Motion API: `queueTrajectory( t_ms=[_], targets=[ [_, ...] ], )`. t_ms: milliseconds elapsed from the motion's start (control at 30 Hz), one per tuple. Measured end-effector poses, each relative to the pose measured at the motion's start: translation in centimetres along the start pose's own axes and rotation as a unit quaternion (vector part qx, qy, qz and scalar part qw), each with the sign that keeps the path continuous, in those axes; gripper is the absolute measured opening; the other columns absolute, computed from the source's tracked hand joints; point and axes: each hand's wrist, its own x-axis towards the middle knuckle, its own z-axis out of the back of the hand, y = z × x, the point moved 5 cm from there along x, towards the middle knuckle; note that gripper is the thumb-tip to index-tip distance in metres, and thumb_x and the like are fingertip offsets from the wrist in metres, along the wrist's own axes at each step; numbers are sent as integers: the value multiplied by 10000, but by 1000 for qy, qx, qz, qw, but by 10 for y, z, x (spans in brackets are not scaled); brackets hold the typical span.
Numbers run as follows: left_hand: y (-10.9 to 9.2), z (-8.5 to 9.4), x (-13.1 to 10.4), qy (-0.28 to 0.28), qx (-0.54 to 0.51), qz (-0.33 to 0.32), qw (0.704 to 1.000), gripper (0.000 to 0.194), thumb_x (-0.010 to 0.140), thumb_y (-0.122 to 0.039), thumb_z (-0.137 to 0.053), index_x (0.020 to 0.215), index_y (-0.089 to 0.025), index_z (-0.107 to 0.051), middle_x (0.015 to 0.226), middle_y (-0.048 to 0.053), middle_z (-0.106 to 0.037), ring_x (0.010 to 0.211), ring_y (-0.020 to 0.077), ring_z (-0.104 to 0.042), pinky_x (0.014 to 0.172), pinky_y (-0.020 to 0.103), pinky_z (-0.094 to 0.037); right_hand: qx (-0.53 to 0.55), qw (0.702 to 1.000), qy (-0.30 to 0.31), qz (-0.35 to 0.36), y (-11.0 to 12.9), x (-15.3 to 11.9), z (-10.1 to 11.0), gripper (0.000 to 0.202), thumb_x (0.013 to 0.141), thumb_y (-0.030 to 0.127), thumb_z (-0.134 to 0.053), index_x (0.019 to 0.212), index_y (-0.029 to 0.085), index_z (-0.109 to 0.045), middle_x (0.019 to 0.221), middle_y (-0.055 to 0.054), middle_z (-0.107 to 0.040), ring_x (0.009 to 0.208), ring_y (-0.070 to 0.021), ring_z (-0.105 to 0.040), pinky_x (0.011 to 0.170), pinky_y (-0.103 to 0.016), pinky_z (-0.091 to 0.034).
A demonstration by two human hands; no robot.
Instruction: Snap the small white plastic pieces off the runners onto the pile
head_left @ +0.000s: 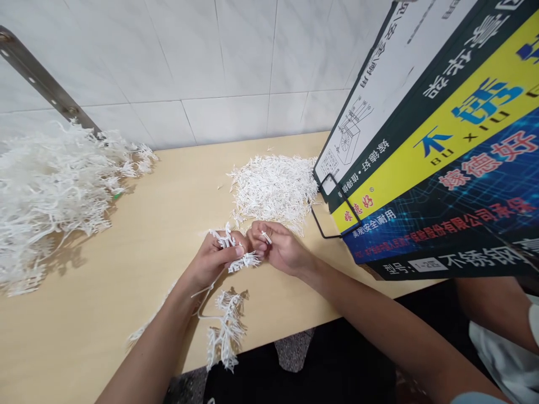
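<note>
Over the table edge, hands: our left hand (213,259) is clenched around a white plastic strip (227,322) bristling with small pieces, thumb pressing its top end; our right hand (281,249) pinches one small white piece (266,237) between thumb and forefinger, just beside the left.

Strip: it runs from the left fist downward, its lower length hanging past the front edge of the table (126,264) (a thin bare stem loops out beside the wrist).

Doing it well: we judge that the grip should sit close to the piece being pulled, so the strip does not bend away; a short twist at the joint looks cleaner than a straight tug, and the left thumb should keep the stem pinned.

Loose pieces: a pile of small white bits (273,188) lies on the table just beyond the right hand, near enough to drop into.

Big heap: a tangle of white strips (50,191) covers the table's left side, well apart from the hands.

Box: a printed carton (442,140) leans over the table's right end, touching the small pile's edge.

Wall: white tiles (227,62) behind, with a metal bracket (46,84) at the left.
</note>
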Motion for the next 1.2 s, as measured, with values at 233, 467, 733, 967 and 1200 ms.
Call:
queueTrajectory(
  t_ms=[233, 467, 733, 967, 1200],
  targets=[
    [-6, -4, 6, -41, 82, -20, 996, 366, 928, -416, -694, 688, -158, -595, 548, -44, -427, 535, 94, -348, 563, 277, -246, -254, 931, -226, 130, 31, -1, 38, 362, 956, 399, -604, 1286, 250, -586, 1115, -64, -668, 722, -136, -613, 644, -292, -500],
    [-4, 0, 7, -100, 111, -9, 989, 411, 946, -446, -663, 680, -175, -506, 580, -47, -392, 557, 101, -326, 559, 287, -235, -451, 879, -76, 136, 30, -6, 10, 280, 1006, 411, -566, 1147, 239, -736, 1033, -48, -757, 850, -174, -661, 716, -279, -482],
    [-6, -2, 9, -84, 108, -2, 991, 431, 930, -494, -660, 684, -181, -494, 572, -56, -326, 547, 102, -279, 550, 285, -200, -383, 911, -108, 111, 25, -7, 8, 189, 912, 394, -690, 905, 206, -707, 778, -7, -667, 689, -140, -588, 638, -258, -460],
    [-5, -12, 3, -15, 85, -10, 996, 361, 938, -502, -642, 800, -172, -595, 604, -39, -410, 582, 122, -367, 588, 283, -268, -140, 979, -135, 66, 14, 6, 28, 279, 954, 397, -527, 746, 212, -511, 636, 33, -536, 536, -114, -490, 535, -245, -425],
    [-4, -5, 9, -107, 104, 6, 989, 434, 949, -477, -632, 673, -185, -469, 566, -54, -358, 537, 99, -289, 546, 280, -221, -445, 856, -197, 174, 43, -6, 29, 315, 989, 360, -558, 1265, 244, -654, 1271, -95, -669, 962, -195, -645, 751, -296, -499]
  ],
)
